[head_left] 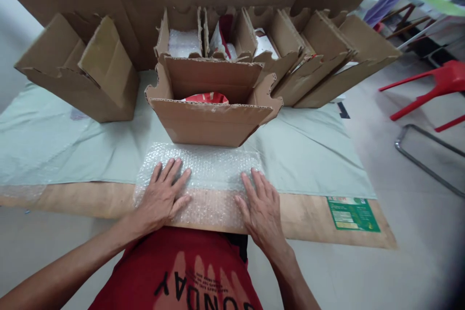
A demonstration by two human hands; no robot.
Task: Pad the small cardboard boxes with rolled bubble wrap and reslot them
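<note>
A sheet of bubble wrap (pixel 207 169) lies flat in front of me on a pale green sheet (pixel 308 155). My left hand (pixel 163 193) rests flat on the wrap's left part, fingers spread. My right hand (pixel 259 203) lies flat on its right part, fingers stretched out. Neither hand grips anything. Just beyond the wrap stands an open cardboard box (pixel 210 116) with something red (pixel 207 98) inside it.
Behind it stand more open cardboard boxes (pixel 312 58), some holding bubble wrap or red items; another box (pixel 90 68) lies at the left. A flattened cardboard sheet with a green label (pixel 352 213) lies underneath. Red chair legs (pixel 432 82) and a metal frame (pixel 425 155) are at the right.
</note>
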